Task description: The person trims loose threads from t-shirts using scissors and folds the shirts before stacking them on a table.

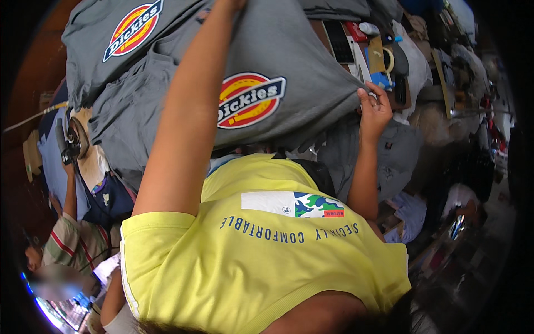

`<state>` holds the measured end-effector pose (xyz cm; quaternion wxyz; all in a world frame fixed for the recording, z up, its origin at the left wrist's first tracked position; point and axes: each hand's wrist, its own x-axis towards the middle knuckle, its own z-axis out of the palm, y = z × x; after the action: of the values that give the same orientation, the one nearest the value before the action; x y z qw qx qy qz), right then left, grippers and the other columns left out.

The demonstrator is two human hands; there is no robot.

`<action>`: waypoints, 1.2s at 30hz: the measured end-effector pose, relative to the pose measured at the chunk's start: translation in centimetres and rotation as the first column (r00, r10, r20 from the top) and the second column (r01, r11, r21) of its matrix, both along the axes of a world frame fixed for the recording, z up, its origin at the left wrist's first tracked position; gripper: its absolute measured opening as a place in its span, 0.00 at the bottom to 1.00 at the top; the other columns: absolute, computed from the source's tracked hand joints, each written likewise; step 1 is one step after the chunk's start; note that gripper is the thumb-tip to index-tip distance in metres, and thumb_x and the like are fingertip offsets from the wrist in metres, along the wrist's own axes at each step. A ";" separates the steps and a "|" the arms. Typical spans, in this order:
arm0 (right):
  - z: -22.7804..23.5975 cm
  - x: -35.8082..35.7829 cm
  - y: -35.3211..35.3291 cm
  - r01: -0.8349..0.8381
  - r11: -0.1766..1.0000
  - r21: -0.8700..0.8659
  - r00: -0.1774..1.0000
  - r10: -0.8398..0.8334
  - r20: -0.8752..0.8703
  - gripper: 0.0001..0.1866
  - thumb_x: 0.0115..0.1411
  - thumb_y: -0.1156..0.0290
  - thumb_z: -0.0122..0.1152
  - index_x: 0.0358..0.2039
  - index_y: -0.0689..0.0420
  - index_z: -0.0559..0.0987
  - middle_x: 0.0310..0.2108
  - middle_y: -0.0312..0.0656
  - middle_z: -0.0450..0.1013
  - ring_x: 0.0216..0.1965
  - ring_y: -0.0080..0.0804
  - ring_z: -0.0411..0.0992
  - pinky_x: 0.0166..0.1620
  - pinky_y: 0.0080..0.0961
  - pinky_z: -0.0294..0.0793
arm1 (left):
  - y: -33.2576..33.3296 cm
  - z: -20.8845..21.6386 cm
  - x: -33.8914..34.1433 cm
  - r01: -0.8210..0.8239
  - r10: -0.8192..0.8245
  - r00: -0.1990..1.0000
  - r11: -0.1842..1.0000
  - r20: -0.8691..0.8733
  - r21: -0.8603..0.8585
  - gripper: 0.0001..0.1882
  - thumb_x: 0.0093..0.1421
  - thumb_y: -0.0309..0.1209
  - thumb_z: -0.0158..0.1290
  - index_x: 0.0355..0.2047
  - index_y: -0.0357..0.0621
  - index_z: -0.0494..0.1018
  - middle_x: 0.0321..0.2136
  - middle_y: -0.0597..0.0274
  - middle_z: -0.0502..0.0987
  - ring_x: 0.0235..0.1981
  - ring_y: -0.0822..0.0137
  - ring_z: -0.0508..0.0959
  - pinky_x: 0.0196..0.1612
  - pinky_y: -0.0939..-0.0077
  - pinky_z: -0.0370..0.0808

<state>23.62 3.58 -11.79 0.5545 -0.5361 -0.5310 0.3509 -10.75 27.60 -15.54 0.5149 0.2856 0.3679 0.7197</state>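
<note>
A grey T-shirt [300, 50] with a red, yellow and blue printed emblem is spread in front of me. My right hand [375, 108] pinches its right corner between thumb and fingers, pulling the cloth into a taut point. My left arm reaches far forward across the shirt. Only the edge of my left hand [235, 3] shows at the top border, and its fingers are out of sight. Another grey T-shirt [89, 44] with the same emblem lies to the left, partly rumpled.
Right of the shirt lie a dark phone [338, 42], a tape roll [387, 60] and a white bottle [368, 28]. More grey cloth [384, 156] lies below my right hand. At left, another person in a striped sleeve [69, 236] has a hand at a black tool [72, 139].
</note>
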 end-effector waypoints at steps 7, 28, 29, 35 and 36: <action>-8.8 4.3 3.4 -0.013 0.997 0.076 0.554 -0.057 0.830 0.21 0.45 0.77 0.60 0.43 0.56 0.71 0.35 0.43 0.68 0.31 0.30 0.69 0.34 0.23 0.69 | -13.7 -3.4 1.7 0.095 -0.179 0.404 0.984 -0.897 -0.154 0.20 0.51 0.40 0.53 0.41 0.40 0.72 0.37 0.54 0.74 0.41 0.61 0.73 0.46 0.73 0.66; -7.3 -37.5 7.9 -0.985 -0.165 -0.042 -0.037 0.451 -0.892 0.28 0.54 0.55 0.54 0.50 0.58 0.63 0.27 0.34 0.71 0.30 0.20 0.70 0.37 0.16 0.68 | -47.8 -10.1 3.6 -0.606 0.192 0.621 0.733 -0.760 -0.310 0.18 0.50 0.28 0.53 0.42 0.43 0.65 0.37 0.61 0.69 0.40 0.67 0.69 0.43 0.75 0.64; -7.8 -37.1 10.0 -0.956 -0.266 0.123 -0.203 0.301 -0.932 0.28 0.54 0.56 0.53 0.50 0.59 0.63 0.30 0.37 0.72 0.33 0.23 0.70 0.40 0.19 0.68 | -47.7 -10.3 3.7 -0.598 0.223 0.629 0.751 -0.744 -0.280 0.18 0.50 0.29 0.53 0.43 0.43 0.64 0.36 0.60 0.68 0.39 0.66 0.69 0.41 0.75 0.65; 2.6 -30.9 7.7 -0.929 -0.193 0.317 -0.346 0.142 -0.927 0.29 0.53 0.60 0.55 0.53 0.57 0.59 0.28 0.39 0.71 0.30 0.26 0.70 0.32 0.20 0.71 | -47.3 -9.3 5.0 -0.591 0.134 0.527 0.768 -0.840 -0.248 0.21 0.51 0.31 0.52 0.46 0.44 0.61 0.38 0.56 0.66 0.38 0.60 0.69 0.41 0.73 0.66; 4.5 -30.1 7.3 -0.957 -0.118 0.266 -0.282 0.156 -0.946 0.32 0.52 0.61 0.55 0.55 0.56 0.57 0.24 0.40 0.71 0.25 0.28 0.71 0.27 0.20 0.71 | -47.2 -9.2 5.0 -0.589 0.099 0.504 0.766 -0.858 -0.257 0.21 0.52 0.31 0.52 0.46 0.44 0.61 0.38 0.55 0.65 0.38 0.58 0.69 0.42 0.72 0.67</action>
<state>-6.47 10.84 -7.27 0.0707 0.0468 -0.1556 0.9842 -5.73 -19.62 -24.74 0.1850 0.3443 0.7904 0.4717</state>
